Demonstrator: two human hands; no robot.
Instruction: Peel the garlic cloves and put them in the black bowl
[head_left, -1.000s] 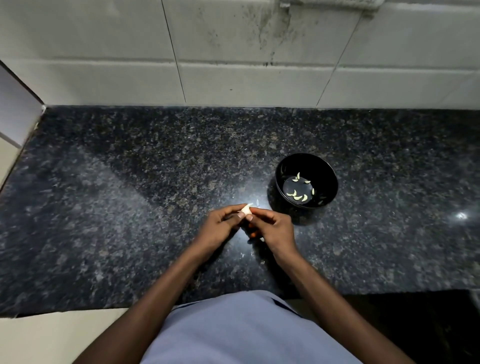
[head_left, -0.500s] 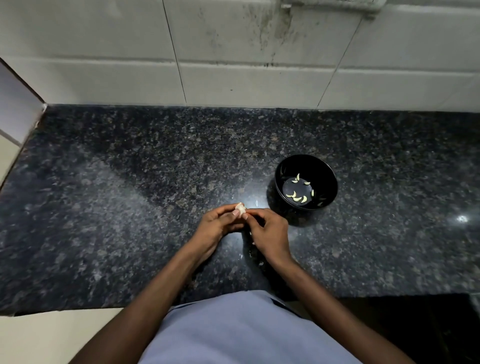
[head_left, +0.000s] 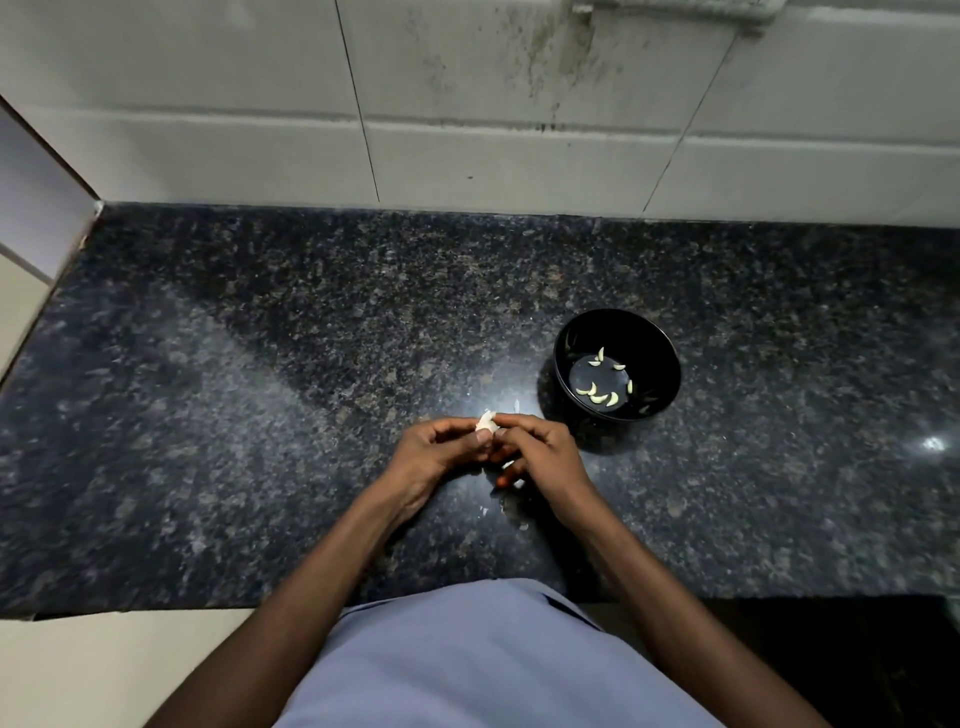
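Since 1 s ago your hands barely shifted; clove stays pinched between them. Left hand (head_left: 441, 449) & right hand (head_left: 540, 452) meet over the worktop (head_left: 260, 389), fingertips pinching one garlic clove (head_left: 487, 422), just left of the black bowl (head_left: 662, 358). Bowl holds approx. eight peeled cloves (head_left: 602, 397). Clove looks light, firm, likely slippery once bare; skin papery. Grip at its ends. Worktop: glossy speckled stone w/ skin scraps (head_left: 514, 483).

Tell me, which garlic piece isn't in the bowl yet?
The garlic clove pinched between the left hand and right hand, above the counter. All the other cloves already lie inside the black bowl.
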